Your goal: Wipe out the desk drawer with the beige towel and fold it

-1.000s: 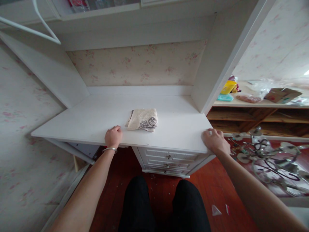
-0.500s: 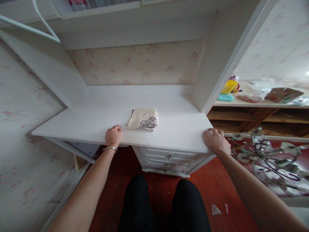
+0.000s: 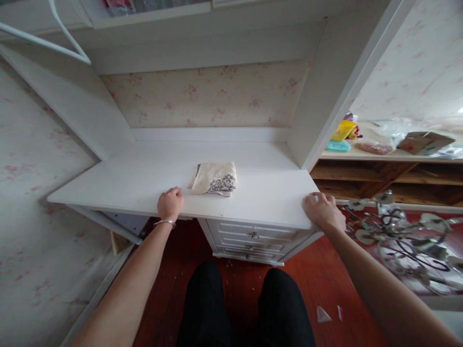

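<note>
White bench [image 3: 264, 197] bears 1 folded cloth [image 3: 213, 177]; left hand [image 3: 170, 204] rests fisted at its 8 o'clock, right hand [image 3: 324, 211] half-curled at 4; any hold, cannot tell.

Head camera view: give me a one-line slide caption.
Left hand and right hand rest on a white desk, a folded floral-patterned cloth lying between them.

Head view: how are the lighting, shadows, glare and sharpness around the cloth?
Head view: soft, dim light, brightest at the far right edge, no harsh glare on the flat white desktop; head view: deep shadow beneath it; head view: the folded beige cloth with dark floral print is slightly soft but readable; head view: wide-angle stretch distorts the edges.
</note>
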`<act>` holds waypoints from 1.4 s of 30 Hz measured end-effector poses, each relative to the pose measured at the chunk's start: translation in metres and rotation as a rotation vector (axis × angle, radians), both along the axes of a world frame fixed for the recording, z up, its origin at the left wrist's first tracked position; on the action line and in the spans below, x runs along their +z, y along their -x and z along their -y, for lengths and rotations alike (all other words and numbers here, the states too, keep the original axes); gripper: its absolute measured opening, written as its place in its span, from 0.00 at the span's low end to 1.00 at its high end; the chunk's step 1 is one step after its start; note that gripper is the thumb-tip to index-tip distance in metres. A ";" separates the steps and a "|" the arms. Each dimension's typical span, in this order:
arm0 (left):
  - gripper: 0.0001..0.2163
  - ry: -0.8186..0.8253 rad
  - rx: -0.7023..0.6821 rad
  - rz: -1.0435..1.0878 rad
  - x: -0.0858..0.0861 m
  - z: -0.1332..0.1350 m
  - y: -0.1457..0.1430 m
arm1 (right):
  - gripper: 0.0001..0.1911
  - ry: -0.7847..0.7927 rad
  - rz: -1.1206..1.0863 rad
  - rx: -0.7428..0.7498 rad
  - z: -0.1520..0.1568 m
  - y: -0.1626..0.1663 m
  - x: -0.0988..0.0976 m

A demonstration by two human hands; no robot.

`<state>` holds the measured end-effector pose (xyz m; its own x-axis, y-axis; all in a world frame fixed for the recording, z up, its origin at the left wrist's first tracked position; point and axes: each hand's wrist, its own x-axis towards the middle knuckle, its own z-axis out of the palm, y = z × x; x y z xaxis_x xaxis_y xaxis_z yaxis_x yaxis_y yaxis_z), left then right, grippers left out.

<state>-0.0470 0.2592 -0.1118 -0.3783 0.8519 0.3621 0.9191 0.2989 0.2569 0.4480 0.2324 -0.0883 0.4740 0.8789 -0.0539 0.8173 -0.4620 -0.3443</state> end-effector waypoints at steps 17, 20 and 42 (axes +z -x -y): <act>0.17 -0.001 -0.010 -0.003 -0.002 0.000 0.002 | 0.32 0.001 -0.001 -0.009 0.000 -0.001 0.000; 0.17 0.004 -0.006 0.001 -0.001 0.000 0.001 | 0.33 -0.012 -0.002 -0.003 0.000 -0.002 -0.001; 0.17 0.015 0.009 0.044 0.001 0.003 -0.002 | 0.33 -0.009 -0.010 -0.003 -0.002 -0.004 -0.004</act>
<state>-0.0454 0.2563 -0.1107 -0.4012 0.8536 0.3323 0.9042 0.3111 0.2925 0.4517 0.2344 -0.0925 0.4765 0.8777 -0.0512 0.8123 -0.4618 -0.3564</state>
